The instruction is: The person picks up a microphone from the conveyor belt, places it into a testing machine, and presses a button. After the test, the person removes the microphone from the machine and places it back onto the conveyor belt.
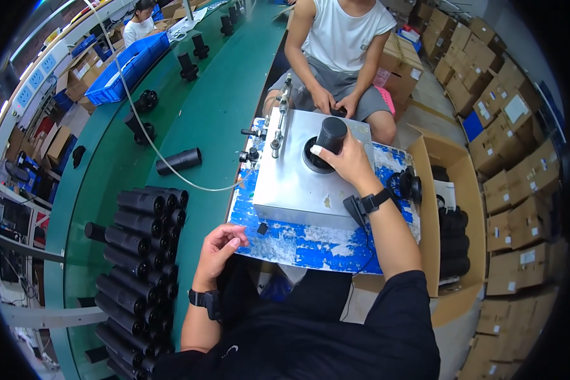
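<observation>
My right hand (345, 159) is wrapped round a black cylinder with a ribbed top (331, 132), which stands slightly tilted at the round black-rimmed opening (315, 158) of a metal box fixture (285, 183). Whether the cylinder's lower end sits inside the opening is hidden. Near the blue, worn tabletop's left front edge, my left hand (221, 246) hovers with loosely bent fingers and nothing in them. Just right of it lies a small black square piece (263, 228). Valves and a metal fitting (280, 123) rise at the fixture's left side, with a clear hose (164, 155) running to them.
Black tubes (133, 237) are stacked on the green bench at left, beside one loose tube (179, 161). Black ring-shaped parts (406, 185) lie right of the fixture. An open carton (429, 221) holds more tubes. A co-worker (345, 38) sits opposite, holding a small black part.
</observation>
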Demonstrator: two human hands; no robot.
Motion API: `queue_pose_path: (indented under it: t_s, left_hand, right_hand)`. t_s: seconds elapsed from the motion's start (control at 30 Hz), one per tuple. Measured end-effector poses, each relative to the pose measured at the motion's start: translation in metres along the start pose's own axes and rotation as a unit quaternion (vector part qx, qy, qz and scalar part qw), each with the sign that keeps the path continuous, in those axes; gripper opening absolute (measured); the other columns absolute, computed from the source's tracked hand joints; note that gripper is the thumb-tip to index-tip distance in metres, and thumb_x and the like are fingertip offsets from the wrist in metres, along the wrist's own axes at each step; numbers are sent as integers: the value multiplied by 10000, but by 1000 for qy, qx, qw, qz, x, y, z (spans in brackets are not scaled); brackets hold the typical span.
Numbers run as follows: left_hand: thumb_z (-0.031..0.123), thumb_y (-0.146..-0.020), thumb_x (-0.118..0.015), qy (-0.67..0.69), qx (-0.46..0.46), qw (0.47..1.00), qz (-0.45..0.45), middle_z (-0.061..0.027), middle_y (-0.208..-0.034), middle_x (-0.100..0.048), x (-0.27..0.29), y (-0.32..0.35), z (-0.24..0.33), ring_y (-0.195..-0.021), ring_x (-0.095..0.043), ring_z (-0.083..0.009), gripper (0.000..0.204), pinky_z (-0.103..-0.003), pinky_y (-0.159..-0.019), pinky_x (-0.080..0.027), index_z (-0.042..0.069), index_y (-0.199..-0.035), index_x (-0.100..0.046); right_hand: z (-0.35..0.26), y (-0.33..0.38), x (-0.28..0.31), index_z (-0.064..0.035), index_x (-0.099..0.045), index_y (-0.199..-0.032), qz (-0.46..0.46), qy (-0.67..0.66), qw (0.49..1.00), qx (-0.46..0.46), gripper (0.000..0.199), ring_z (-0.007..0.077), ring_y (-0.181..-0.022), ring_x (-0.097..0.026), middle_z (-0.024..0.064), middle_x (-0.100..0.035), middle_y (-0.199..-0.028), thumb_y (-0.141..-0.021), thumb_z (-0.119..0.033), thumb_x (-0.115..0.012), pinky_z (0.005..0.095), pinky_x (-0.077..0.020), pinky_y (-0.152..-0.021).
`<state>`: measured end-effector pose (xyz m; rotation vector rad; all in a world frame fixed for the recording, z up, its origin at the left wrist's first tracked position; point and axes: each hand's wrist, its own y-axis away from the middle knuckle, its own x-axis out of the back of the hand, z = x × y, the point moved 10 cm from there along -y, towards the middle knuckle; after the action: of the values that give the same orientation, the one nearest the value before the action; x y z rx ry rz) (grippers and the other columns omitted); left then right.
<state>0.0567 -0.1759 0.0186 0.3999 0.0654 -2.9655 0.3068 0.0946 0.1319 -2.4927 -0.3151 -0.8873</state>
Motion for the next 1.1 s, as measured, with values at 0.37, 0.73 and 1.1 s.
queue_pose_path:
  t_s: [0.37, 0.73, 1.1]
  left_hand:
    - [48, -1010, -635, -8, -39, 999, -21, -69, -1032, -689, -1, -15, 19, -956, -690, -186, 232, -339, -911, -555, 25, -1234, -688]
    - [37, -995, -646, -280, -118, 952, -24, -73, -1120, -685, 8, -159, 62, -959, -675, -161, 239, -295, -867, -558, -7, -1227, -680]
    - [253, -1073, -542, -541, -246, 804, -11, -221, -1373, -625, 22, -279, 16, -1284, -599, -405, 383, -444, -1082, -495, -24, -1322, -628]
  right_hand:
    - [25, 6, -2, -12, -611, -1308, 39, -16, 999, 2, 670, 245, -991, -713, 114, -729, -1053, -781, -286, -923, 362, -570, -908]
    - [42, -17, -28, -19, -592, -1360, -201, -249, 947, -29, 611, 153, -1080, -641, 41, -666, -1223, -826, -85, -881, 323, -531, -978]
    - [25, 8, -14, 5, -592, -1326, -22, -51, 996, -77, 650, 152, -831, -637, 63, -700, -1043, -801, -202, -914, 308, -536, -747]
